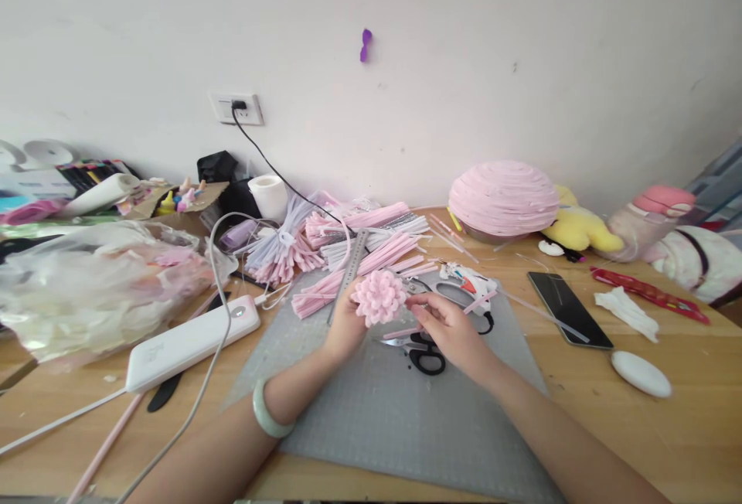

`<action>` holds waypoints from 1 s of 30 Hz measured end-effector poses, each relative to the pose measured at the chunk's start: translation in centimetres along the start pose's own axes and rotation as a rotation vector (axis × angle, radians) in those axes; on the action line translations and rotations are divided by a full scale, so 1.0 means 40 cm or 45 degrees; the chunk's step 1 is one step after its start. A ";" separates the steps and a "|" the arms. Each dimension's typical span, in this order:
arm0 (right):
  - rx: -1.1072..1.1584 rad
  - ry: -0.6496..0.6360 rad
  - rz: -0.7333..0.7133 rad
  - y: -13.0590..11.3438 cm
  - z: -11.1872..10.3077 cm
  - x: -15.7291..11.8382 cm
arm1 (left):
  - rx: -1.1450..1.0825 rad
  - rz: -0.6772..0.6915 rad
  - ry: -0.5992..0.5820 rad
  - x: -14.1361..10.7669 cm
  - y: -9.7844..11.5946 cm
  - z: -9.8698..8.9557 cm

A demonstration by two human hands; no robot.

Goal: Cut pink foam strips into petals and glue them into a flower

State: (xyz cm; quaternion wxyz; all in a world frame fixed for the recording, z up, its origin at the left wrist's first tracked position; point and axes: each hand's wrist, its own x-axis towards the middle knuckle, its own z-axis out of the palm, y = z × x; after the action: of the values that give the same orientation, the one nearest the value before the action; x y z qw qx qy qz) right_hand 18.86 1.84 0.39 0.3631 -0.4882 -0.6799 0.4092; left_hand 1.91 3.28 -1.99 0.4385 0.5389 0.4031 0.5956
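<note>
A fluffy pink flower point(379, 297) with many looped petals is held above the grey cutting mat point(371, 419). My left hand point(346, 328) is closed round its left side and underside, with the fingers partly hidden behind the petals. My right hand point(446, 328) is just right of the flower, its thumb and fingertips pinched together near the petals' edge; what they hold, if anything, is too small to make out. Black-handled scissors point(427, 357) lie on the mat below, between the hands. A metal ruler point(349, 268) lies behind the flower.
Bundles of pink and white stems point(371, 249) lie behind the hands. A white power bank point(193, 344) with a looping cable and a plastic bag point(104, 287) are on the left. To the right are a glue gun point(469, 280), a phone point(568, 309) and a pink dome point(503, 199).
</note>
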 end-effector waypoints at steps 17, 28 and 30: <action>-0.053 -0.048 -0.061 0.006 0.004 -0.005 | 0.151 0.105 0.086 0.006 0.007 0.001; 0.077 -0.112 -0.052 -0.004 0.002 -0.009 | 0.327 0.435 -0.010 -0.015 0.016 -0.005; 0.097 -0.124 -0.066 -0.010 0.001 -0.011 | 0.328 0.462 -0.021 -0.016 0.019 -0.004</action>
State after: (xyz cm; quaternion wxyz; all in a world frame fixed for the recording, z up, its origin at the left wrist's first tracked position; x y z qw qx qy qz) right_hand 18.80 1.36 0.69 0.3583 -0.4359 -0.6932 0.4485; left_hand 1.70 2.47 -1.48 0.2550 0.6589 0.3688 0.6040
